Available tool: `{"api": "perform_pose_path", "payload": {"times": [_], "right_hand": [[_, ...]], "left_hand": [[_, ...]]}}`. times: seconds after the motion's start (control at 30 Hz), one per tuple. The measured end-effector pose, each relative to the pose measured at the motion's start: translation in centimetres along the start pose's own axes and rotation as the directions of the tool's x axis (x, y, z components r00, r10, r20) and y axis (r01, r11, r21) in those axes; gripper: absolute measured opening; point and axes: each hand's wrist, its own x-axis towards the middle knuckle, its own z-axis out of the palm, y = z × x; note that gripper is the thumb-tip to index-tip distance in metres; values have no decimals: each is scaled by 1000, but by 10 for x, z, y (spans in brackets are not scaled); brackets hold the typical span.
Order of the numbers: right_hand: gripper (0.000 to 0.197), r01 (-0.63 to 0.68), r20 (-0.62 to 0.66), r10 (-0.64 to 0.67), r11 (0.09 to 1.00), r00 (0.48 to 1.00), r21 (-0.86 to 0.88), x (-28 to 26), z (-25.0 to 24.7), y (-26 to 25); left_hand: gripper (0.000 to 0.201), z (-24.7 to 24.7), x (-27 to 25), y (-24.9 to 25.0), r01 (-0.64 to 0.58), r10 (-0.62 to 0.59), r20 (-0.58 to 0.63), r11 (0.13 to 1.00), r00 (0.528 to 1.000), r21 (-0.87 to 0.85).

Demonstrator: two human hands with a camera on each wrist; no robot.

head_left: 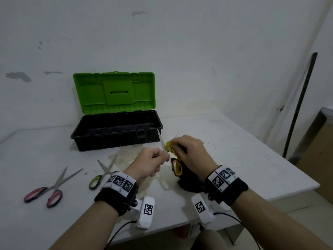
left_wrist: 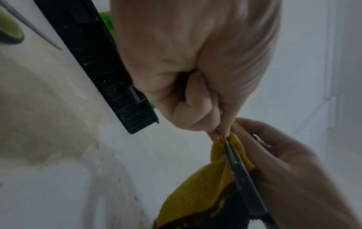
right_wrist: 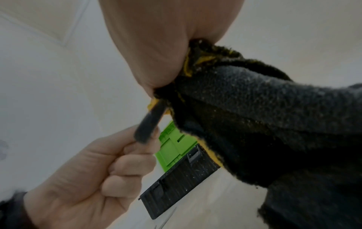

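Orange-handled scissors (head_left: 177,166) are held above the white table (head_left: 234,159), blades spread. My left hand (head_left: 166,156) pinches one blade (head_left: 161,141) between thumb and fingertips; the left wrist view shows this blade (left_wrist: 240,178) running down from the pinch. My right hand (head_left: 173,146) grips a yellow and black cloth (head_left: 169,146) bunched against the scissors beside that blade. The cloth's black part (right_wrist: 254,116) hangs below the right hand, hiding the second blade. In the right wrist view the left hand (right_wrist: 88,170) holds the blade (right_wrist: 149,124) just under the cloth.
An open toolbox (head_left: 117,136) with a black base and raised green lid (head_left: 115,91) stands behind the hands. Red-handled scissors (head_left: 52,188) and green-handled scissors (head_left: 102,174) lie at the left. The table's edge runs close at front and right; a dark pole (head_left: 299,105) leans on the wall.
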Motion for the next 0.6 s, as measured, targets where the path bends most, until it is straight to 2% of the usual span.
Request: {"api": "perform_pose_path", "payload": {"times": [0.17, 0.27, 0.43, 0.6], "right_hand": [[12, -150, -99, 141, 984, 985, -92, 19, -10, 13], [13, -231, -157, 217, 970, 963, -80, 24, -19, 19], [12, -225, -138, 218, 974, 966, -35, 14, -23, 14], [13, -185, -80, 183, 982, 980, -25, 7, -19, 4]], "left_hand": [[25, -2, -1, -3, -13, 13, 2, 996, 1000, 88], [22, -3, -2, -2, 34, -35, 5, 991, 999, 128], [7, -9, 3, 1, 112, -109, -33, 989, 994, 102], [9, -11, 5, 1, 97, -93, -41, 991, 995, 97]]}}
